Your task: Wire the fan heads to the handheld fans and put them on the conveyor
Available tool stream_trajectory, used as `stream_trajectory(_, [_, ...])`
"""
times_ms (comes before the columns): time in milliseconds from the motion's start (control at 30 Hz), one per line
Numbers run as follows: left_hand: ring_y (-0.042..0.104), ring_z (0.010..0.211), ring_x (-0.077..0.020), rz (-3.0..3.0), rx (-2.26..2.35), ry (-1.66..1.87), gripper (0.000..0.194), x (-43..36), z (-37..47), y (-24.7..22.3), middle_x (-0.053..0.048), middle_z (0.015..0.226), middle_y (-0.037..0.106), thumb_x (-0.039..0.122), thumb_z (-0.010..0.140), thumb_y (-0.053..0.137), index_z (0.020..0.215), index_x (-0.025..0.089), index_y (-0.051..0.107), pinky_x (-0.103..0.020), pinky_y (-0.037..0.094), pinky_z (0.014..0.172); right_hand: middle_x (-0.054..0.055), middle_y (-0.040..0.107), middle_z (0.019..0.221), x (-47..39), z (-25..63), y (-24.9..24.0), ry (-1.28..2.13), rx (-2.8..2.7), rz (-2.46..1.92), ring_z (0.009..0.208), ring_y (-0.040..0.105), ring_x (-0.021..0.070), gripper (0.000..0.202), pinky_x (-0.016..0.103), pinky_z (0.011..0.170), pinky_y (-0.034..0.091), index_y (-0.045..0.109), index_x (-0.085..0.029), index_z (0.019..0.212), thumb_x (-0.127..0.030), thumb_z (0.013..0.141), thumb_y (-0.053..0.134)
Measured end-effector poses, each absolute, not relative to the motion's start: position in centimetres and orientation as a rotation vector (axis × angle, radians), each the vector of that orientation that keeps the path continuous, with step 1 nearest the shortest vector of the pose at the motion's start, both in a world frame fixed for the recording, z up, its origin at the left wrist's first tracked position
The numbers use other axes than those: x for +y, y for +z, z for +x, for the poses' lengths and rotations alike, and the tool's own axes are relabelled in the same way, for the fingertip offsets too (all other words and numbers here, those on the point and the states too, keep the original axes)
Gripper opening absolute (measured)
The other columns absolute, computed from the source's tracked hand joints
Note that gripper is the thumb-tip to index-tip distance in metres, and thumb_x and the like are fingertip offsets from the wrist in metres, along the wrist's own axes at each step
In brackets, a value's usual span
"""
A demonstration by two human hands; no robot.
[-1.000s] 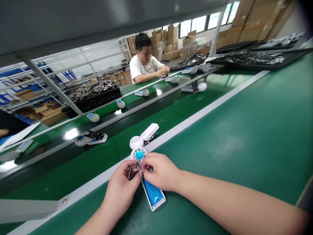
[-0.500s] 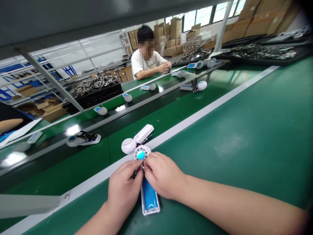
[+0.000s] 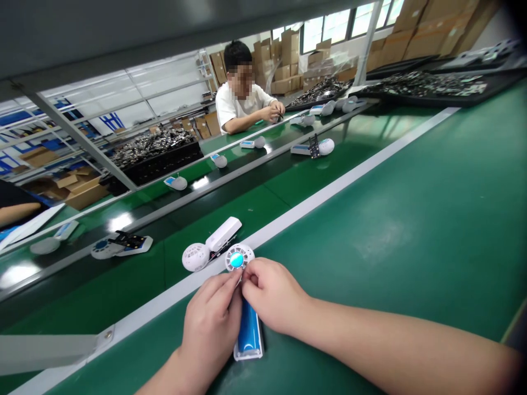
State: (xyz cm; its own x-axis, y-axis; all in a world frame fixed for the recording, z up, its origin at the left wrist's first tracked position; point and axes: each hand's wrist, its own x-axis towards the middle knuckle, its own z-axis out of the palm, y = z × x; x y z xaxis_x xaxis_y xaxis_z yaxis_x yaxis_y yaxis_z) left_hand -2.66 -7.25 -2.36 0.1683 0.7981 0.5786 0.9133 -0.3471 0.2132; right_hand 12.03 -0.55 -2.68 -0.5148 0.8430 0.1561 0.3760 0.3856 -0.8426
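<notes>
A white handheld fan (image 3: 239, 253) lies on the green work surface, its round vented head with a shiny blue centre pointing away from me. A blue battery (image 3: 249, 328) fills its open handle. My left hand (image 3: 213, 310) closes round the left side of the fan's neck, fingertips pressed together just below the head. From the right, my right hand (image 3: 274, 293) pinches at the same neck; whatever lies between its fingertips is hidden. Just beyond, a second white fan (image 3: 222, 235) rests on the pale edge strip, with dark parts under its handle.
Beyond the pale strip (image 3: 296, 216) runs a green conveyor (image 3: 263, 200) carrying several fans, one with a black board (image 3: 315, 147) across it. A co-worker (image 3: 242, 99) sits opposite. Trays of small metal parts (image 3: 428, 88) stand at the far right. A grey metal support (image 3: 49, 351) juts in at lower left.
The dark strip seen at my left fingers is now hidden as that hand has closed in over the neck. Fans on the near conveyor, and the second fan, have shifted left.
</notes>
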Motion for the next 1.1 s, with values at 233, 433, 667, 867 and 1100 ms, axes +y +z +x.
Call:
stream_trajectory(233, [0.069,0.09,-0.0206,-2.202,-1.86,-0.965,0.03,-7.7,-2.7,-2.3,-0.007,0.101,0.074,0.012,0.087,0.055,0.112,0.02,0.07,-0.03,0.055,0.08,0.004,0.062,0.08,-0.5,12.0,-3.0,0.641,-2.187,-0.822,0.08,0.055,0.0192,0.014,0.033,0.079,0.042,0.055,-0.018,0.075,-0.016,0.087,0.05])
stream_trajectory(433, [0.067,0.091,-0.0197,-2.253,-1.85,-0.969,0.033,-7.9,-2.5,-2.4,-0.008,0.102,0.073,0.009,0.087,0.054,0.115,0.017,0.069,-0.03,0.053,0.082,0.003,0.062,0.079,-0.4,12.3,-3.2,0.682,-2.159,-0.763,0.08,0.056,0.0183,0.014,0.032,0.078,0.042,0.056,-0.018,0.076,-0.014,0.088,0.05])
stream_trajectory(667, [0.068,0.086,-0.0217,-2.11,-2.406,-1.347,0.02,-5.2,-2.6,-0.7,-0.005,0.092,0.074,0.021,0.081,0.062,0.095,0.021,0.077,-0.031,0.053,0.078,0.004,0.063,0.085,0.5,12.1,-3.2,0.754,-2.053,-0.771,0.084,0.058,0.0194,0.008,0.033,0.079,0.046,0.06,-0.018,0.081,-0.014,0.085,0.054])
stream_trajectory(867, [0.071,0.09,-0.0249,-1.516,-2.694,-1.706,0.052,1.0,-9.1,5.0,-0.015,0.109,0.072,0.034,0.077,0.064,0.122,0.01,0.063,-0.035,0.056,0.076,0.005,0.063,0.096,1.5,13.1,-3.2,0.878,-1.902,-0.899,0.089,0.06,0.0198,0.019,0.036,0.081,0.051,0.059,-0.019,0.106,-0.023,0.087,0.057])
stream_trajectory(1100, [0.05,0.126,-0.0426,-1.76,-2.85,-0.568,0.082,-5.9,-17.3,4.7,-0.016,0.142,0.053,0.051,0.061,0.076,0.134,0.021,0.057,-0.05,0.042,0.101,0.004,0.064,0.097,1.1,13.2,-3.5,0.943,-2.012,-0.853,0.089,0.061,0.0187,0.014,0.034,0.079,0.052,0.062,-0.02,0.098,-0.018,0.084,0.059])
